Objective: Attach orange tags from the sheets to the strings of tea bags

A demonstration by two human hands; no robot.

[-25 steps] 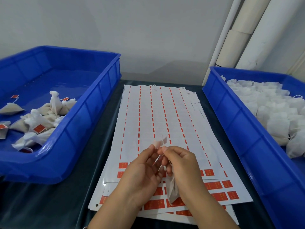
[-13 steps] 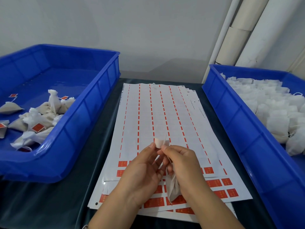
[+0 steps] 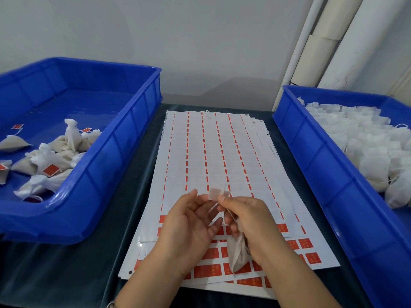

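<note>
1. Above the tag sheets (image 3: 222, 165) in the middle of the table, your two hands meet. Your right hand (image 3: 246, 221) pinches a small tag (image 3: 215, 194) at its fingertips, pale side up, with the thin string (image 3: 212, 207) running under it. The same hand has its lower fingers curled round the tea bag (image 3: 239, 252), which hangs down below your palm.
2. Your left hand (image 3: 189, 227) is loose, with the fingers spread apart. They sit just beside the tag and grip nothing.
3. The tag looks thin, light and bendy, and probably sticky on one side. Hold it by the edges so it does not stick to your skin.
4. The string is very thin and floppy. Keep it pulled straight across the middle of the tag, then fold the tag over it and press flat.
5. The tea bag is soft and light. Hold it gently; a hard pull could tear it or snap the string.
6. Finished bags lie in the left blue bin (image 3: 115, 165). Plain ones fill the right blue bin (image 3: 315, 165).
</note>
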